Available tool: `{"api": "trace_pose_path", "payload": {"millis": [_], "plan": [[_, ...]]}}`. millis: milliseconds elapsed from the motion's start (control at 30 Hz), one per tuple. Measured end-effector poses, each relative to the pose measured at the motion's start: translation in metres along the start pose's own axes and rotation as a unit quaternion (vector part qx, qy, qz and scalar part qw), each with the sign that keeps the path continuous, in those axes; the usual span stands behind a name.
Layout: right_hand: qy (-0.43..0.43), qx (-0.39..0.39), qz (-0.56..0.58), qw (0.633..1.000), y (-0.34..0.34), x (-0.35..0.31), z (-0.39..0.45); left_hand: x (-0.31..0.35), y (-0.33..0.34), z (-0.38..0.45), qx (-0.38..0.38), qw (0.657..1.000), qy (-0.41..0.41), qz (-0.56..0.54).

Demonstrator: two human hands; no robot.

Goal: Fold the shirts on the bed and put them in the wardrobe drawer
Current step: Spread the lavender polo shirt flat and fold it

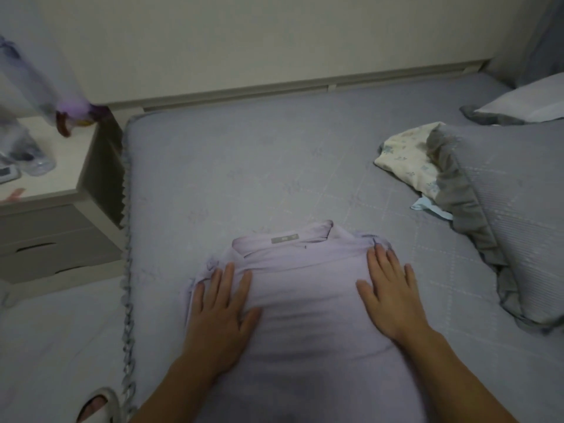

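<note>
A lilac shirt (305, 288) lies flat on the grey-blue bed (244, 172), collar and grey label pointing away from me, its sides folded inward. My left hand (222, 312) rests palm down on the shirt's left edge, fingers spread. My right hand (390, 294) presses flat on the shirt's right side, fingertips near the shoulder. Neither hand grips anything. A cream floral garment (406, 160) lies crumpled further right on the bed, partly under a pillow.
A grey ruffled pillow (512, 215) and a second pillow (525, 102) lie at the right. A white nightstand (48, 190) with bottles and drawers stands left of the bed. My slippered foot (97, 404) is on the floor at bottom left. The wall runs behind the bed.
</note>
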State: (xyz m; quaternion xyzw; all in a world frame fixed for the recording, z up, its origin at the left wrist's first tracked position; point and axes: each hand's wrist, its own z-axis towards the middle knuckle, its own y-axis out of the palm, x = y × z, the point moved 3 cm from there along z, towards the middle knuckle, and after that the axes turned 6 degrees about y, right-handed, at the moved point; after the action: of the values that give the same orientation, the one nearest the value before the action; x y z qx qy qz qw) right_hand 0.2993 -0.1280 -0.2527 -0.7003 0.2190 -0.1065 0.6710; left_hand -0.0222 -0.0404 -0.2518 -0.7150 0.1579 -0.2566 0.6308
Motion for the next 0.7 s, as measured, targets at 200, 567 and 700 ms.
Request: {"api": "trace_pose_path", "payload": {"millis": [200, 567, 700], "plan": [[-0.016, -0.012, 0.107, 0.994, -0.026, 0.007, -0.019, 0.018, -0.025, -0.028, -0.024, 0.998, 0.023, -0.054], [-0.236, 0.017, 0.148, 0.96, -0.023, 0.073, -0.177, 0.059, -0.012, -0.165, -0.146, 0.981, 0.124, 0.03], [-0.28, 0.032, 0.076, 0.956, -0.023, 0.06, -0.173, 0.086, -0.017, -0.174, -0.169, 0.979, 0.107, 0.034]]}}
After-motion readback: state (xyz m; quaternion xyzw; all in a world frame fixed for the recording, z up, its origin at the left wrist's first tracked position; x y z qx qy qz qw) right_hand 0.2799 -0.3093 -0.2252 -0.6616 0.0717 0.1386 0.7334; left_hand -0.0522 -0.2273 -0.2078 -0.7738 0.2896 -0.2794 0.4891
